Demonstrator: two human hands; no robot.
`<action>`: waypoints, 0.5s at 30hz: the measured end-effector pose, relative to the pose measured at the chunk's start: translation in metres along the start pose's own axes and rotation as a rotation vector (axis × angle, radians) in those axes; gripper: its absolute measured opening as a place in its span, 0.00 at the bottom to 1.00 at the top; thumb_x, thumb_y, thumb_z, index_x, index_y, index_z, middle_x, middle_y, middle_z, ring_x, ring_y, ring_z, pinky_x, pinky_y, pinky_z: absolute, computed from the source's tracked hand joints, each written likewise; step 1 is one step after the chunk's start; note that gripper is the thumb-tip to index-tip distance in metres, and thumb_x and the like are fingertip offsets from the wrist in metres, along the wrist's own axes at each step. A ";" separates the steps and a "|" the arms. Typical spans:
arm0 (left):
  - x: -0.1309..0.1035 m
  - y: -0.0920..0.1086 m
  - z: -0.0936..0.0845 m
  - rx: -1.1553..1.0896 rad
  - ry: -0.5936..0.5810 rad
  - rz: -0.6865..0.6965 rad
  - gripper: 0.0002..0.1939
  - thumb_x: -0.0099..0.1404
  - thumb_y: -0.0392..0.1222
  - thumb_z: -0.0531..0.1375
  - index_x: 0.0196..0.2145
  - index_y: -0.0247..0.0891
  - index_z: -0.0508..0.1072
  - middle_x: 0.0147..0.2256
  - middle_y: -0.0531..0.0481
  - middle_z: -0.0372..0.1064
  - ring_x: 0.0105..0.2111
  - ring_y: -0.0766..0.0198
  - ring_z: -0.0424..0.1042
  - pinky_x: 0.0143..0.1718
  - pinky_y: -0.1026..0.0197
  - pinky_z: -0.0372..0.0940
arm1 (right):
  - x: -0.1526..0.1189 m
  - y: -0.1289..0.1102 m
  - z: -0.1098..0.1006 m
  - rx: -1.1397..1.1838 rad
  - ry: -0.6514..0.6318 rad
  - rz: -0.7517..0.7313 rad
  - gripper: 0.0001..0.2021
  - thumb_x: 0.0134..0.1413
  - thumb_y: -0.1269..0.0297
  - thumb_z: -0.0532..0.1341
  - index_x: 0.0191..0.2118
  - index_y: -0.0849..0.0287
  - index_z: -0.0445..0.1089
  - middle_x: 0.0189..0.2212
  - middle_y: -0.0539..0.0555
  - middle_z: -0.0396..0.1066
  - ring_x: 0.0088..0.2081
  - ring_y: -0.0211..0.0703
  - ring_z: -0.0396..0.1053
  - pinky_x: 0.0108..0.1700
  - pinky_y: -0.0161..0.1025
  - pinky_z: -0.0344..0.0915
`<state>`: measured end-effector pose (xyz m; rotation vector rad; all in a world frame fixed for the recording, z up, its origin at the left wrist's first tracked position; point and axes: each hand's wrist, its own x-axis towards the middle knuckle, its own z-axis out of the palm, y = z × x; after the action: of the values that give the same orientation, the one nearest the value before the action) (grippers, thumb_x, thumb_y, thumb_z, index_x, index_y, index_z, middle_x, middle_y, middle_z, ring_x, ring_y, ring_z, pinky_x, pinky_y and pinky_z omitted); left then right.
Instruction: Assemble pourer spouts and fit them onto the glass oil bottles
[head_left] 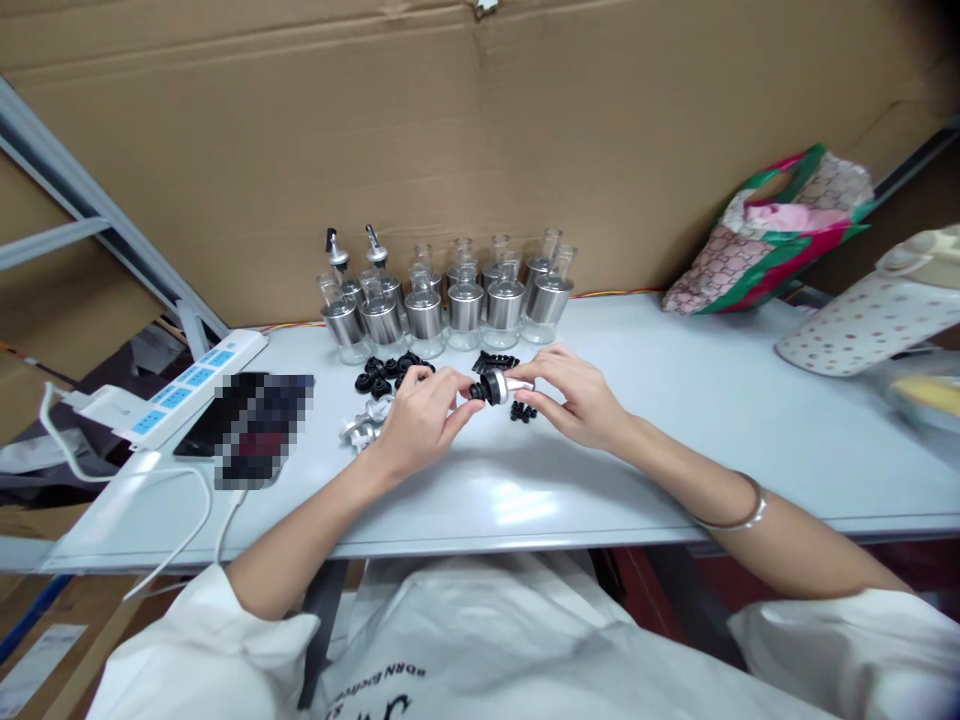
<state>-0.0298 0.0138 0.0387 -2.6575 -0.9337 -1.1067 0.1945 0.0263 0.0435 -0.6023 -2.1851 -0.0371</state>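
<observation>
Between my two hands, above the white table (675, 440), a pourer top (496, 387) lies sideways. My left hand (424, 418) pinches its black ribbed stopper end. The fingers of my right hand (574, 398) close on its silver spout end. Black stoppers (386, 372) are heaped behind my left hand, with silver parts (365, 424) beside it. Small black pieces (523, 411) and thin black parts (496, 362) lie around the pourer top. Several glass bottles with metal sleeves (465, 305) stand in rows at the back; two carry a pourer top (376, 248).
On the left are a power strip (196, 385), a phone (262, 430) partly pixelated, and a white cable (196, 500). A patterned bag (765, 235) and a dotted white container (870, 310) stand at the right. Cardboard (600, 150) rises behind the table.
</observation>
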 end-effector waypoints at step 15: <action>-0.002 0.000 -0.003 0.000 -0.067 -0.103 0.19 0.72 0.48 0.41 0.37 0.36 0.67 0.31 0.47 0.74 0.31 0.63 0.70 0.45 0.54 0.56 | -0.001 -0.001 0.000 0.034 0.014 0.002 0.08 0.64 0.64 0.52 0.40 0.58 0.67 0.29 0.54 0.74 0.30 0.41 0.68 0.36 0.39 0.62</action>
<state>-0.0327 0.0122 0.0400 -2.6892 -1.0942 -1.0438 0.1952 0.0252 0.0427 -0.5839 -2.1675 -0.0029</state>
